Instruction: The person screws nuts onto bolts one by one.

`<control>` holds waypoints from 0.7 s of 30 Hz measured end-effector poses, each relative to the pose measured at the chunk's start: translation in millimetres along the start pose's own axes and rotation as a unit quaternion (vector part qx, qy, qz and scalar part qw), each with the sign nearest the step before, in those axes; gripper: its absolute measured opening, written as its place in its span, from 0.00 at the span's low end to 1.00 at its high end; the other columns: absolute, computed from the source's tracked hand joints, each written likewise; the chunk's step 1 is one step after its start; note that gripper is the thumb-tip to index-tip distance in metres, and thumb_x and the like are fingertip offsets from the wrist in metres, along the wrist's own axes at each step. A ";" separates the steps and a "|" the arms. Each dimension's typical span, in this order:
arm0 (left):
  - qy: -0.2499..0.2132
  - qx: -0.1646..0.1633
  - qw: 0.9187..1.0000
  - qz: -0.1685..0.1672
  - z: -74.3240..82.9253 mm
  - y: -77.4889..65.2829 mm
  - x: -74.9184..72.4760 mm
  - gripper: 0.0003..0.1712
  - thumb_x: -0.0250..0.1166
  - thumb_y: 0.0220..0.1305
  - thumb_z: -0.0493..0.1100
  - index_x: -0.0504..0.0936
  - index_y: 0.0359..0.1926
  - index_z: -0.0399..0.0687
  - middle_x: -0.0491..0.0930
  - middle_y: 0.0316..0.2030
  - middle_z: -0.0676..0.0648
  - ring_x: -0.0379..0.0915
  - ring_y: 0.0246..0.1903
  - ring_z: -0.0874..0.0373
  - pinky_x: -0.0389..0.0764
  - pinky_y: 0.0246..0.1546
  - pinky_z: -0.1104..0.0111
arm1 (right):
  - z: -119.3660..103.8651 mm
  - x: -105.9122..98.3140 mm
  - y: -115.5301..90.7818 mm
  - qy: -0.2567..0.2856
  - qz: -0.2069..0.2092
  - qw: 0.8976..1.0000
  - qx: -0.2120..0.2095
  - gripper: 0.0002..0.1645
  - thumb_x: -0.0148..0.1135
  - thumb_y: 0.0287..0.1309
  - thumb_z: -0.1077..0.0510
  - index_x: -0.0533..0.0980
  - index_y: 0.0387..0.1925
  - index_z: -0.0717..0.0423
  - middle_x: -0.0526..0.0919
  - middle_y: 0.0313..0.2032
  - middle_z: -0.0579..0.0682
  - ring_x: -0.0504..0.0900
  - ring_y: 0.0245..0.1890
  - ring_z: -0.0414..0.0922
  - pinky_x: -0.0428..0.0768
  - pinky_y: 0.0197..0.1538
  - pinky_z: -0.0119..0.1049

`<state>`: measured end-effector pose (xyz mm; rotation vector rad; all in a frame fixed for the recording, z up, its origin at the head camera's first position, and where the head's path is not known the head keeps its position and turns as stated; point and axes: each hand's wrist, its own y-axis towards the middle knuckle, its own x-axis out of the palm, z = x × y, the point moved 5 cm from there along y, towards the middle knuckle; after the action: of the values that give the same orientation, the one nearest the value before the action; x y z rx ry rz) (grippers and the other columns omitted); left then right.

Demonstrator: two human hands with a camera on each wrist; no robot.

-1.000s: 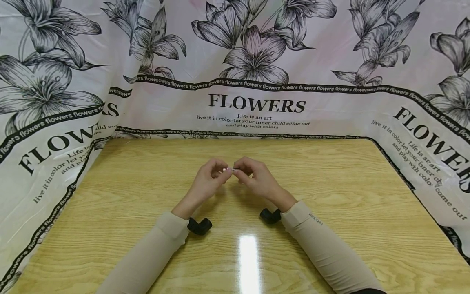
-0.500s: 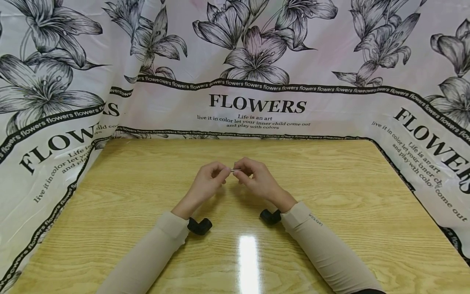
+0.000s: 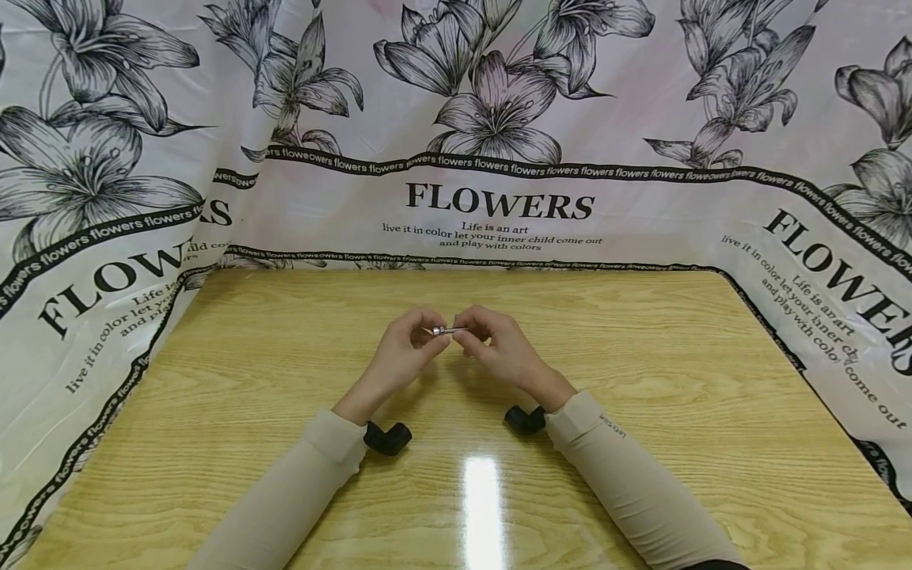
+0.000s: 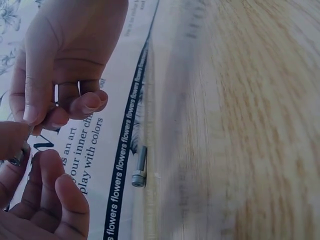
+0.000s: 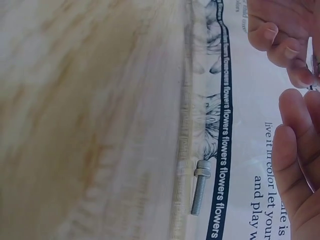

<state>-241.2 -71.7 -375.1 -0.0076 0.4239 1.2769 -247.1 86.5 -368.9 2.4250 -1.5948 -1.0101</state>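
Above the table, both hands meet at a small silver bolt [image 3: 438,330], its thick end to the left and its thin shaft to the right. My left hand [image 3: 403,348] pinches the thick end between thumb and fingers. My right hand [image 3: 502,348] pinches the shaft at its far end. In the left wrist view, the bolt's shiny round end shows among the left fingers [image 4: 14,182]. A second bolt with a nut [image 4: 139,167] lies on its side beyond the hands; the head view does not show it.
A glossy wood-grain table [image 3: 285,356] lies beneath the hands. Flower-printed cloth [image 3: 492,222] rises along its back and sides. Black curved pieces [image 3: 388,438] stick out beside each wrist, just inside the beige sleeves [image 3: 306,475].
The left thumb and fingers have shifted on the bolt. Half a second ago they covered its thick end, which now shows again. The right hand stays in place.
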 end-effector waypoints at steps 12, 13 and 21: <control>0.000 -0.025 0.999 -0.030 20.6 -8.4 -0.3 0.14 0.55 0.72 0.44 0.78 0.39 0.36 0.77 0.36 0.35 0.74 0.34 0.37 0.79 0.33 0.54 | 2.7 0.6 0.0 0.002 -0.007 1.000 -0.010 0.03 0.56 0.67 0.59 0.76 0.40 0.51 0.79 0.30 0.58 0.80 0.25 0.53 0.77 0.28 0.47; 0.004 -0.024 0.999 -0.025 16.3 -7.1 -0.3 0.15 0.56 0.71 0.46 0.79 0.39 0.37 0.77 0.36 0.36 0.75 0.34 0.38 0.78 0.32 0.56 | 2.8 0.6 0.1 0.002 -0.008 1.000 -0.008 0.03 0.56 0.67 0.59 0.77 0.40 0.51 0.79 0.30 0.57 0.80 0.25 0.52 0.77 0.28 0.47; -0.007 -0.012 1.000 -0.006 -1.2 -1.3 0.5 0.19 0.66 0.62 0.40 0.74 0.51 0.37 0.76 0.46 0.42 0.76 0.37 0.49 0.77 0.35 0.65 | 2.5 -0.5 -0.2 0.003 -0.007 1.000 -0.011 0.04 0.57 0.67 0.59 0.76 0.41 0.51 0.81 0.32 0.58 0.80 0.25 0.55 0.77 0.27 0.44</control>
<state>-240.2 -71.8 -376.7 -0.0226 0.3965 1.2694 -248.5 87.7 -370.7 2.4258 -1.5589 -1.0163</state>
